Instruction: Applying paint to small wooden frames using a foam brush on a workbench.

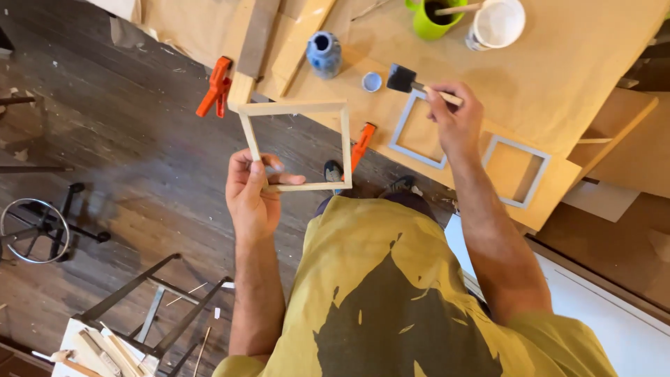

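My left hand (252, 192) pinches the near-left corner of a bare square wooden frame (345, 139), held in the air in front of the table edge. My right hand (455, 119) grips the wooden handle of a black foam brush (402, 78), whose head hovers over the paper-covered table (558, 77). Just under the brush lies a grey-painted square frame (399, 139). A second grey frame (539, 178) lies to its right near the table corner. A small blue lid (372, 82) sits beside the brush head.
A blue paint bottle (324, 54), a green cup (431, 19) holding a stick, and a white tub (497, 23) stand at the back of the table. Two orange clamps (215, 87) (362, 144) grip the table edge. A metal stool (42, 227) and rack stand on the wooden floor at left.
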